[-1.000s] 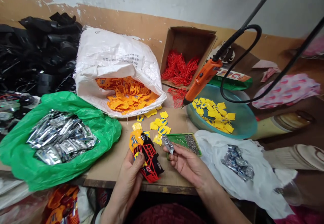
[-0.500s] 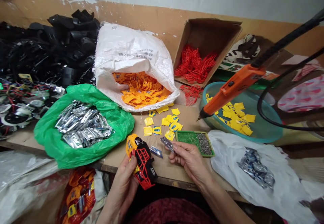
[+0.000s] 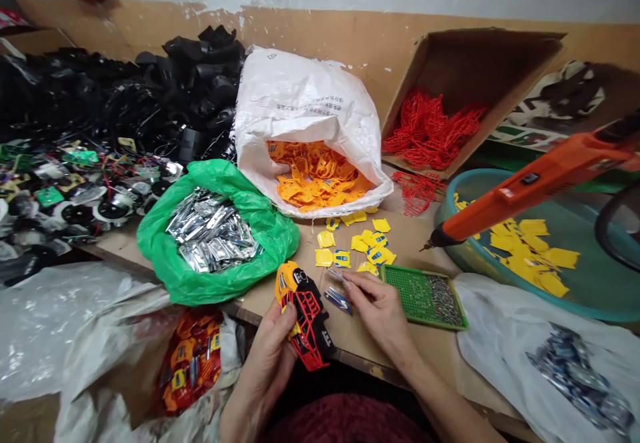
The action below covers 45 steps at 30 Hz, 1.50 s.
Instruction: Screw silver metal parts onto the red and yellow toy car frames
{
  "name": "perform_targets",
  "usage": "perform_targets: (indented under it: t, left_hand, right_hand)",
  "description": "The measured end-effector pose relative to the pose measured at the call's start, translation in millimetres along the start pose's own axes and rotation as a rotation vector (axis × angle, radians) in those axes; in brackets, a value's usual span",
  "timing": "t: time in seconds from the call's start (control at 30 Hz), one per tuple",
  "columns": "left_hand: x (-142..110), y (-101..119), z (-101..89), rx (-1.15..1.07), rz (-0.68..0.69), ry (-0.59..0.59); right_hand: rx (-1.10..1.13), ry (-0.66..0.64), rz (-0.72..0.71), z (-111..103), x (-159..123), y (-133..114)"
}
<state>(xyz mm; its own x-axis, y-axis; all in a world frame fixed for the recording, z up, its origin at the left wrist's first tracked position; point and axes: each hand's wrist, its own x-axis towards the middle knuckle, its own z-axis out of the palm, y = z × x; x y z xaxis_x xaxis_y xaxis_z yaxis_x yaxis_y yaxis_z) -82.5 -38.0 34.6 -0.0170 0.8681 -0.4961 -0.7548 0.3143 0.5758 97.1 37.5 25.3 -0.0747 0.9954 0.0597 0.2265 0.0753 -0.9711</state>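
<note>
Two bare hands work at the near edge of a wooden workbench (image 3: 417,246). The left hand (image 3: 263,371) curls closed around a red-and-black plastic toy car body (image 3: 306,319) with a yellow nose, so the piece sits gripped in that palm. The right hand (image 3: 383,313) is just beside it, not touching it, and pinches a thin silvery sliver (image 3: 336,274) that is too small to make out from here. Just below that pinch, two foil strips (image 3: 338,300) lie on the wood, and loose yellow tags (image 3: 377,249) are scattered beyond them. A green tray (image 3: 425,296) of tiny metal studs (image 3: 443,299) sits near the right hand.

Around the bench, a green plastic bag (image 3: 215,283) is heaped with silver foil packets (image 3: 210,243), and a white woven sack (image 3: 300,89) holds orange plastic pieces (image 3: 317,176). A cardboard box (image 3: 480,63) contains red plastic lattices (image 3: 430,133), a teal basin (image 3: 600,296) holds yellow pieces (image 3: 535,243), and a white plastic bag (image 3: 495,356) carries more packets (image 3: 575,376). An orange power tool (image 3: 540,186) hangs over the basin's rim.
</note>
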Motion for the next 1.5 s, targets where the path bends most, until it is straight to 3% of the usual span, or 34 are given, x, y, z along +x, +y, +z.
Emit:
perform_targets:
  t: [0.23, 0.37, 0.5, 0.6, 0.73, 0.9, 1.07, 1.27, 1.37, 1.5]
  left_hand:
    - [-13, 4, -5.0, -0.029, 0.008, 0.036]
    - [-21, 4, -12.9, -0.073, 0.018, 0.029]
    - [-30, 5, -23.3, -0.121, 0.041, 0.031]
    - [-35, 10, -29.9, -0.155, 0.103, 0.065]
    - [-38, 24, -35.6, -0.149, 0.207, 0.165]
    - [-41, 37, -40.2, -0.182, 0.276, 0.253]
    - [-39, 43, -41.8, -0.213, 0.257, 0.274]
    - [-40, 47, -37.7, -0.211, 0.263, 0.284]
    - [-39, 49, -33.9, -0.187, 0.280, 0.277]
    - [-35, 49, -25.7, -0.148, 0.299, 0.236]
  right_hand:
    - [-0.301, -0.128, -0.155, -2, 7, 5]
    - [-0.240, -0.087, -0.218, 14, 27, -9]
    - [-0.181, -0.280, -0.319, 69, 55, -45]
    - [-0.448, -0.502, -0.385, 121, 72, -68]
    - [-0.582, -0.569, -0.390, 174, 84, -79]
    - [-0.680, -0.585, -0.373, 204, 87, -75]
    - [-0.647, -0.559, -0.312, 211, 91, -69]
    - [-0.402, -0.491, -0.239, 206, 96, -69]
    - [-0.252, -0.486, -0.184, 184, 91, -71]
    - [-0.100, -0.480, -0.149, 127, 70, -73]
